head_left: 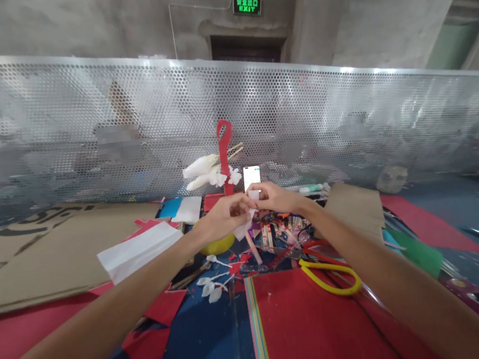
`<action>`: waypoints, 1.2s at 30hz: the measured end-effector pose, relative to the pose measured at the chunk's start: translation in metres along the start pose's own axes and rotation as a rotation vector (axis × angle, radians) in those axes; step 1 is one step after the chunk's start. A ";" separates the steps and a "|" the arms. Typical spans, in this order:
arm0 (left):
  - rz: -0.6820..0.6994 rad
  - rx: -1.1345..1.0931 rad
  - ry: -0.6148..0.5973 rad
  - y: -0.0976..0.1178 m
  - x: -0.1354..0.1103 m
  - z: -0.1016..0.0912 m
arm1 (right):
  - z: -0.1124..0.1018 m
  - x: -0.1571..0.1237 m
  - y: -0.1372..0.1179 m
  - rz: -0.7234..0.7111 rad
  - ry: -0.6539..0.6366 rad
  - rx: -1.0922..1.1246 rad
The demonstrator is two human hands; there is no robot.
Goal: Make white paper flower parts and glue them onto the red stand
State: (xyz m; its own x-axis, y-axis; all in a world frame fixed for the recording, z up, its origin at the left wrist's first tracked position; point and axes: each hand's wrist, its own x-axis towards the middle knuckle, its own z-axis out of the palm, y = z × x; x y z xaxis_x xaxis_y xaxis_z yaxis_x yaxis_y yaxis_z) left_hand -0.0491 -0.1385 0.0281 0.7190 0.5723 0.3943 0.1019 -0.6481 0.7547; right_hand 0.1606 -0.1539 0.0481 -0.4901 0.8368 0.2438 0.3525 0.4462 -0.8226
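Both my hands meet over the middle of the table. My left hand (pixel 225 215) is closed in a pinch on a piece of white tissue paper (pixel 245 225) wrapped at the top of a thin pink stick (pixel 253 249) that slants down toward the table. My right hand (pixel 273 196) is closed on the upper end of the same white paper, fingertips touching the left hand's. Just behind them stands a red paper loop stand (pixel 225 155) carrying white paper flowers (pixel 206 172) on sticks.
Yellow-handled scissors (pixel 330 276) lie right of the hands on red paper (pixel 309 322). A white sheet (pixel 137 251), cardboard (pixel 51 249), small finished white paper bits (pixel 212 285), a phone (pixel 251 177) and a yellow object (pixel 218 245) surround them. A perforated metal screen (pixel 345 114) closes the back.
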 end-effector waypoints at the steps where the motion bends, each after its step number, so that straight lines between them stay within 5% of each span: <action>1: -0.001 0.014 0.006 -0.001 0.000 0.000 | 0.000 0.000 0.000 0.013 -0.009 0.009; 10: -0.060 0.027 0.055 -0.003 0.003 -0.005 | -0.001 0.003 0.006 -0.009 -0.113 -0.096; 19: -0.185 -0.182 0.233 -0.006 0.003 -0.012 | 0.004 0.005 -0.005 -0.201 0.002 -0.159; 24: -0.155 -0.300 0.268 -0.008 0.005 -0.014 | 0.010 0.007 -0.009 -0.089 0.028 -0.029; 36: -0.114 -0.107 0.296 -0.019 0.009 -0.018 | 0.013 0.007 -0.007 0.015 0.078 -0.050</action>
State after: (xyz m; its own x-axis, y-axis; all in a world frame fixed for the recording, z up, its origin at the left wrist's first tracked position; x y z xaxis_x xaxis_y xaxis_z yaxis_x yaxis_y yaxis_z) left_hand -0.0574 -0.1119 0.0266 0.4749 0.7693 0.4274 0.0861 -0.5240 0.8474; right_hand 0.1442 -0.1552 0.0486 -0.4213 0.8649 0.2727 0.3998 0.4471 -0.8002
